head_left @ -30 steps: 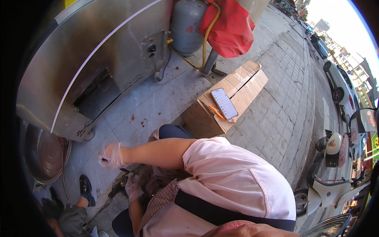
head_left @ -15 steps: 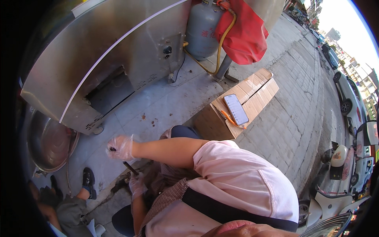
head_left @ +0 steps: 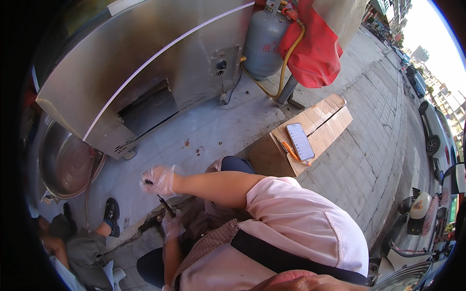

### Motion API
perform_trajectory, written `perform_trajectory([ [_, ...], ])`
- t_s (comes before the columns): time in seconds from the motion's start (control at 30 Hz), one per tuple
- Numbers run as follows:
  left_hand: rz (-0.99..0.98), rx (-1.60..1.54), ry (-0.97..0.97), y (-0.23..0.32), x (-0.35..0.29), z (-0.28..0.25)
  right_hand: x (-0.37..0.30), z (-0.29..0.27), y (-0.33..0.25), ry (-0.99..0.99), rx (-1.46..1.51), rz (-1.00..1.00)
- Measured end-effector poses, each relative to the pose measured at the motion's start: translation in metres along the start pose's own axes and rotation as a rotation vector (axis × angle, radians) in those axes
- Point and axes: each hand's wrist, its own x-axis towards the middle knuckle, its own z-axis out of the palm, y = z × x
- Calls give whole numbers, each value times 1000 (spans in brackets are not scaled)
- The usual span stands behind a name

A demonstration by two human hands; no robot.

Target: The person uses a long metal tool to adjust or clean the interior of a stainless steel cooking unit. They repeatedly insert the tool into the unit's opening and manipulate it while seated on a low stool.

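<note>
A steel cart fills the upper left, its flat brushed panels dull and reflective, with a dark rectangular slot low in its side. It stands on grey paving, smooth slabs near the cart and small bricks further right. A round steel basin leans at the cart's lower left corner, its hollow facing the camera. A grey gas cylinder stands upright behind the cart, a yellow hose curving from it, a red cloth hanging just beside. A flat-topped cardboard box sits on the bricks with a phone lying face up on it and an orange pen beside the phone.

The right hand, in a thin clear plastic glove, is closed around the top of a thin dark rod. The rod's long axis runs down and to the right, its lower end pointing at the ground in front of the knees. The left hand, also gloved, is low by that lower end; whether it grips anything I cannot tell.
</note>
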Motion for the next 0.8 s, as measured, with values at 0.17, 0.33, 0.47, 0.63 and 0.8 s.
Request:
perform_trajectory([
  [0.17,75,-377,-70,-1,-5,8,-2,0,-1,68,-165,-80],
  [0.33,61,-308,-50,-5,-1,8,-8,7,-10,-29,-278,-61],
  [0.47,-69,-162,-85,21,-8,-3,-12,0,-14,-122,-138,26],
  [0.63,-12,25,-161,55,-39,-25,-12,-13,-17,-116,-140,38],
  [0.8,-18,5,-93,73,-50,-37,-18,-16,-35,-60,-84,-61],
])
